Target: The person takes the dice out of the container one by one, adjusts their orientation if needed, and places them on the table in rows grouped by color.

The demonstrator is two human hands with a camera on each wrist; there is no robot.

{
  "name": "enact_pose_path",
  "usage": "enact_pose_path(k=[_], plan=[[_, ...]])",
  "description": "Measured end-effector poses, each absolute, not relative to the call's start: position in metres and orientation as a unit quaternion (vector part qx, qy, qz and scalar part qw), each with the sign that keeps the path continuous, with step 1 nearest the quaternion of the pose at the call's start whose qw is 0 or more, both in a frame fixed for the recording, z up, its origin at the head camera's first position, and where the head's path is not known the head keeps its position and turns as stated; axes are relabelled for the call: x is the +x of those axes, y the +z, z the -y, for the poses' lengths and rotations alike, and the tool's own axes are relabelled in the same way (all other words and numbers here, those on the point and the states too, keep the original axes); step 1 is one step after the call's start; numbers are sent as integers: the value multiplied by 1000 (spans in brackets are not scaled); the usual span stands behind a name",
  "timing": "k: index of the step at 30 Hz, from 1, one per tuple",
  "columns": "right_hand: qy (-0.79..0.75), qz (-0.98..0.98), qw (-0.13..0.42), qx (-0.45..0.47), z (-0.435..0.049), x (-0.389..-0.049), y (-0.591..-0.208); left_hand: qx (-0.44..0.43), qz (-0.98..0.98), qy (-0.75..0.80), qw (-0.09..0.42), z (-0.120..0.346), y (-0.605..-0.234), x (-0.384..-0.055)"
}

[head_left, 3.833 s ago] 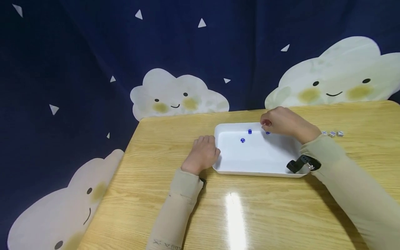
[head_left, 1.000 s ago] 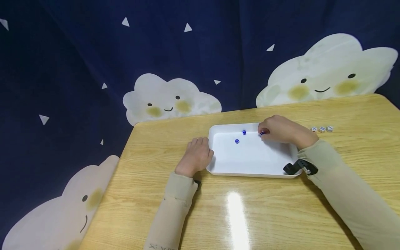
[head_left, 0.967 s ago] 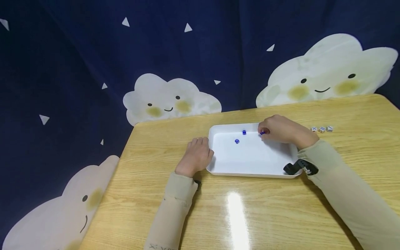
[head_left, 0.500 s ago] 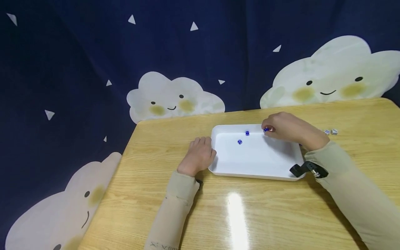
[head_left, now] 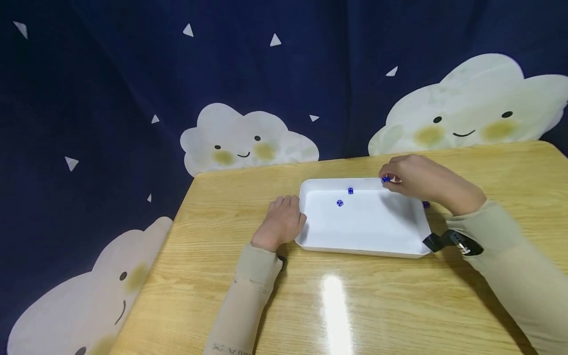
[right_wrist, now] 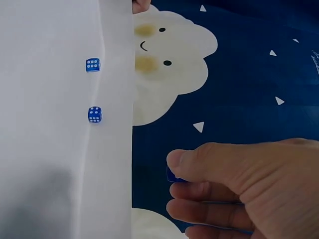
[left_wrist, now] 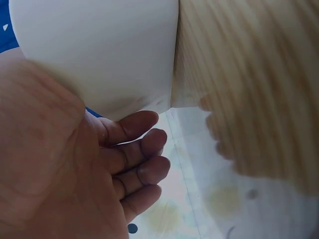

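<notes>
A shallow white tray [head_left: 364, 222] lies on the wooden table. My left hand [head_left: 281, 219] holds its left wall, thumb over the rim and fingers on the outer side; the left wrist view shows the curled fingers against the tray wall [left_wrist: 99, 50]. Above the back right rim, my right hand [head_left: 421, 180] pinches a blue die [head_left: 385, 180] between thumb and fingers; this die [right_wrist: 173, 175] is mostly covered in the right wrist view. Two blue dice remain in the tray, one die [head_left: 350, 191] by the back wall and another die [head_left: 339, 203] nearer the front.
Another blue die [head_left: 426, 204] sits just outside the tray's right wall, beneath my right wrist. The wooden table [head_left: 222, 212] extends around the tray. Behind it hangs a dark blue curtain [head_left: 346, 74] with cloud prints.
My right hand has lifted the blue die from the tray's back right area up and rightward to the rim. The white dice at right are now hidden behind the right arm. Left hand stays put.
</notes>
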State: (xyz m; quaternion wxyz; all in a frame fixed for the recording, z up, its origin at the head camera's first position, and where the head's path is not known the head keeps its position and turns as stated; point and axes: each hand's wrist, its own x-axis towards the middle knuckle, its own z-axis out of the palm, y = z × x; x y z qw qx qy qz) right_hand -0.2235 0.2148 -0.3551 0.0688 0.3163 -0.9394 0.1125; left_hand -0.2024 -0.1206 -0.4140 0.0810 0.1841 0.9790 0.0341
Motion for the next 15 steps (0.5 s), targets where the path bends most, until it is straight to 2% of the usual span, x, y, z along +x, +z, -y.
enact_pose_path(k=[15], plan=[[97,940,94,313,-230,-211,-359,175,-981,38,77,120,-413,-202]])
